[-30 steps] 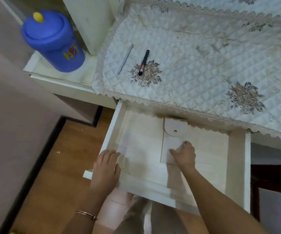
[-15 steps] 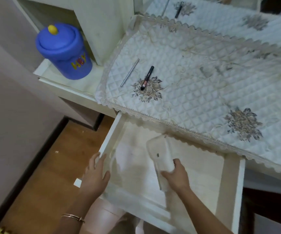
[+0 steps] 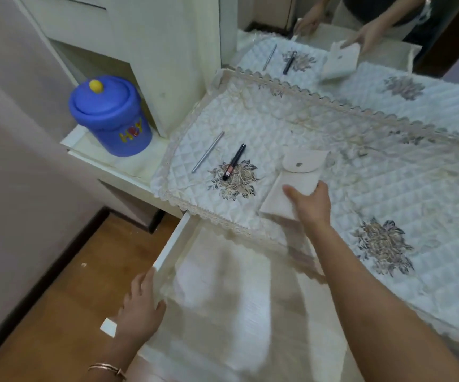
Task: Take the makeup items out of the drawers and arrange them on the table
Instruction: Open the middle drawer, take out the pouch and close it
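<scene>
My right hand (image 3: 309,205) grips a cream fabric pouch (image 3: 291,179) with a snap flap, holding it low over the quilted white cloth on the table (image 3: 347,172). Whether the pouch touches the cloth I cannot tell. Left of it lie a black makeup pen (image 3: 234,162) on a floral patch and a thin silver pencil (image 3: 208,151). My left hand (image 3: 140,307) rests on the front left corner of the open drawer (image 3: 167,260), fingers curled over its edge. The drawer's inside looks pale and blurred, with no item showing in it.
A blue lidded bucket (image 3: 111,117) with a yellow knob stands on a low shelf at the left. A mirror (image 3: 360,31) behind the table reflects the hands, pens and pouch. Wooden floor (image 3: 57,299) lies below left, beside a wall.
My right hand lifted the pouch out of the drawer and carried it up over the table cloth. My left hand stayed on the drawer's front left corner.
</scene>
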Demonstrator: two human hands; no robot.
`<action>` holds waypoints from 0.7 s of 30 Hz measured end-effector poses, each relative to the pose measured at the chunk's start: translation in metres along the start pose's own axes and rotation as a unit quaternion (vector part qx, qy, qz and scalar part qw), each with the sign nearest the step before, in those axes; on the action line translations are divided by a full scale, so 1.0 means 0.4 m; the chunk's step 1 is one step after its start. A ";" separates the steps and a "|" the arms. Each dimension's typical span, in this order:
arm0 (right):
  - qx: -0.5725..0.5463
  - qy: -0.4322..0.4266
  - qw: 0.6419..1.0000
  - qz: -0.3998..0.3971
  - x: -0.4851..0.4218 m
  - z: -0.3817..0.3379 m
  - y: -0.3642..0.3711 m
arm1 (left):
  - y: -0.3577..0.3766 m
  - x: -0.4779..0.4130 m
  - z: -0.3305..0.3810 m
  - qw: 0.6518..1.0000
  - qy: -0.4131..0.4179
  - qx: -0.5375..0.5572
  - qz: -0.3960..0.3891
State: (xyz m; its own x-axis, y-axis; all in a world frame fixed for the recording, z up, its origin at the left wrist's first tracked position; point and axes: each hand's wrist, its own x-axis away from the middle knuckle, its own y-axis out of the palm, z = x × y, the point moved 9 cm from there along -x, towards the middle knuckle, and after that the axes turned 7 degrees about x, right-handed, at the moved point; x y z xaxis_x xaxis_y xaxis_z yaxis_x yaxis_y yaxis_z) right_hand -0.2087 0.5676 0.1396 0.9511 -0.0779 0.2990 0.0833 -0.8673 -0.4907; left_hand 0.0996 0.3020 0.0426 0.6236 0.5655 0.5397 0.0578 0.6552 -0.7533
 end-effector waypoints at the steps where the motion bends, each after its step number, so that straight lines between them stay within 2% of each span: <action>1: 0.014 -0.008 1.000 -0.005 -0.018 -0.001 0.014 | 0.000 0.000 0.001 1.000 -0.002 -0.003 0.001; 4: 0.106 -0.027 0.994 -0.005 -0.027 0.018 0.054 | 0.002 0.000 -0.001 1.000 -0.009 -0.006 0.001; 7: 0.236 -0.041 0.971 -0.027 0.006 0.054 0.088 | 0.002 0.003 -0.001 1.000 -0.005 -0.011 0.001; 13: 0.336 -0.064 0.938 -0.059 -0.006 0.053 0.098 | 0.002 0.002 -0.010 0.999 0.019 -0.020 -0.016; 17: 0.333 -0.082 0.939 -0.027 0.036 0.037 0.071 | -0.002 0.006 -0.004 0.997 0.052 -0.039 -0.030; 19: 0.298 -0.113 0.948 -0.007 0.123 0.052 0.055 | -0.005 0.017 0.002 0.992 0.090 -0.080 -0.025; 21: 0.279 -0.145 0.949 -0.027 0.250 0.108 0.056 | 0.001 0.035 -0.005 0.987 0.120 -0.106 -0.025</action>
State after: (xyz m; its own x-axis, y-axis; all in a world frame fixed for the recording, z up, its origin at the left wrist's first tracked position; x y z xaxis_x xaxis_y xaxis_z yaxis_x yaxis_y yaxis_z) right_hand -0.0991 0.5617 0.1233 0.9761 0.1679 0.1378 0.2017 -0.4653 -0.8619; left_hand 0.1101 0.3093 0.0490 0.7812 0.3841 0.4921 0.2387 0.5446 -0.8040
